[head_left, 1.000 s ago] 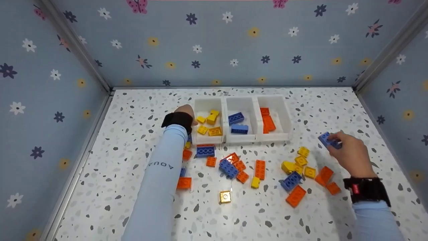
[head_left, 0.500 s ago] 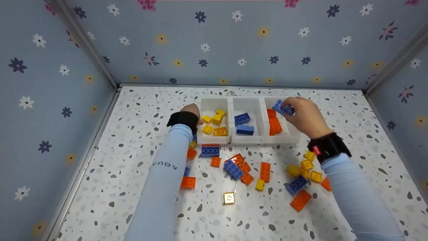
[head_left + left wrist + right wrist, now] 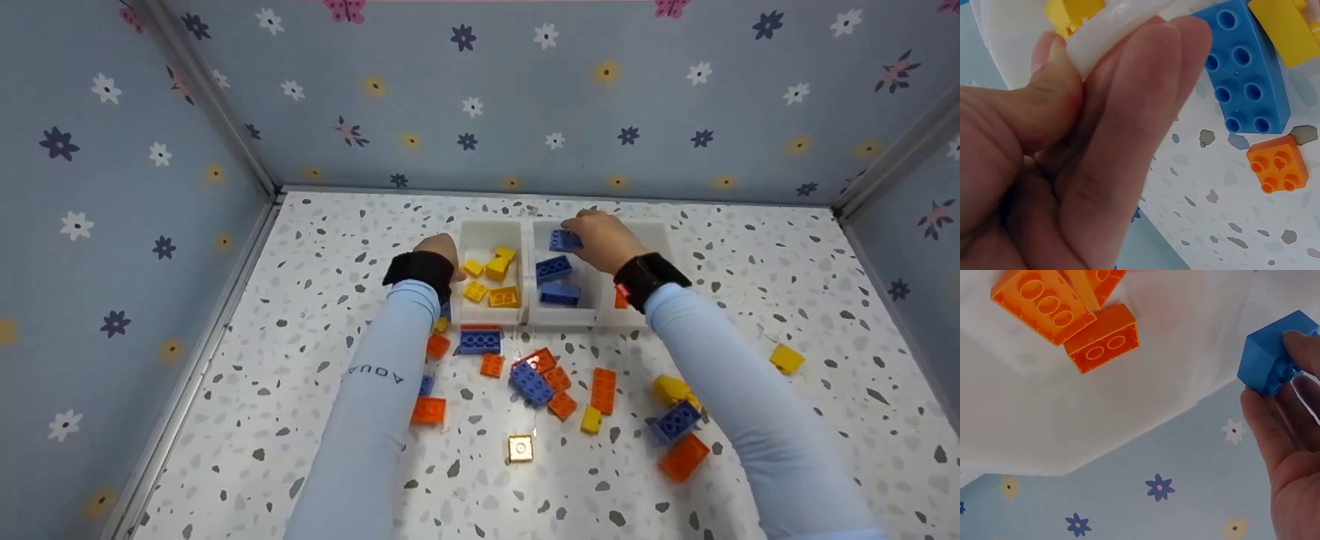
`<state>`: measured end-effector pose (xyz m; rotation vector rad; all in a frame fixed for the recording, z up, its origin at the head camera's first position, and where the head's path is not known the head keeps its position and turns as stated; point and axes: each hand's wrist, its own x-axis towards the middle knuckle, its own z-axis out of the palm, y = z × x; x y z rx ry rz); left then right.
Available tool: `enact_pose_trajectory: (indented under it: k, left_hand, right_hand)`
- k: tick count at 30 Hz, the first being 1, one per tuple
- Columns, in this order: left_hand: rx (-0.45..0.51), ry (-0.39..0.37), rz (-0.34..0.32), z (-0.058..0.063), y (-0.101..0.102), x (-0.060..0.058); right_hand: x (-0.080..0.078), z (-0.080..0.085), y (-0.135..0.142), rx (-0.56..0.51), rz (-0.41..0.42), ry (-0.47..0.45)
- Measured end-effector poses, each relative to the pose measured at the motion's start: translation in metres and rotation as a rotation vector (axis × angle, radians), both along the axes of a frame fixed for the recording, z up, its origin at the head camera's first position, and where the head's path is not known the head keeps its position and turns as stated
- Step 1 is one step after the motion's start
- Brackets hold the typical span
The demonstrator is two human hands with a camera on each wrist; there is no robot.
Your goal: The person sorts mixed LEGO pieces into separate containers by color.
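Shifted left since the earlier frame: right hand (image 3: 602,240), pinching a blue brick (image 3: 564,240) near the middle compartment (image 3: 589,285)'s far edge; left hand (image 3: 441,253) pinches the tray's left wall (image 3: 1112,31).

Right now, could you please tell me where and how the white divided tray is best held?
Probably by the outer wall of the tray beside the yellow bricks, coming from the left and pinching it across its thickness, as the left hand does: it is thin and upright, while a blue brick crowds the near wall.
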<state>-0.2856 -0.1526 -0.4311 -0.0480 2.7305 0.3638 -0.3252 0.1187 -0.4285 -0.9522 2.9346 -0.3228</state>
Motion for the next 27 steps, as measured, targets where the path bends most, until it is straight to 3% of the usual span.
enact_pose_trajectory:
  k: [12, 18, 23, 27]
  left_hand:
    - [0.01, 0.014, 0.021, 0.011, 0.002, 0.009]
    - [0.052, 0.007, 0.031, 0.016, 0.003, 0.015]
    - [0.028, 0.021, 0.028, 0.016, 0.004, 0.015]
    - [0.004, 0.007, 0.037, 0.014, 0.002, 0.012]
  right_hand:
    - [-0.02, -0.031, -0.032, 0.179, 0.044, 0.061]
    - [-0.019, -0.04, -0.034, 0.132, 0.039, 0.109]
    - [-0.018, -0.04, -0.035, 0.137, 0.026, 0.08]
    - [-0.018, -0.031, -0.034, 0.155, 0.019, 0.028]
